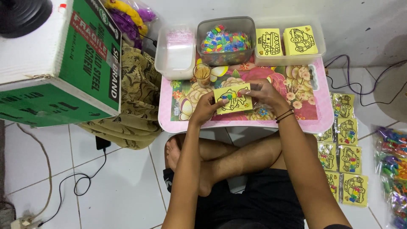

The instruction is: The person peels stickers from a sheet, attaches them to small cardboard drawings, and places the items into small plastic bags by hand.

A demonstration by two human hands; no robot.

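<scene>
Near the front edge of the pink floral lap table point(322, 121), the left hand point(204, 108) and right hand point(263, 92) both pinch a yellow picture card point(232, 99) bearing small coloured pieces. Beyond stands a cup of sticks point(203, 74). At the far edge sit a tub of coloured pieces point(225, 40) and stacked yellow cards point(287, 41).

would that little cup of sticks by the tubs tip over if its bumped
Probably: the clear cup looks tall and narrow, likely top-heavy with thin sticks standing loose above its rim. It likely weighs little, so a nudge on the glossy floral table could slide or topple it.
</scene>
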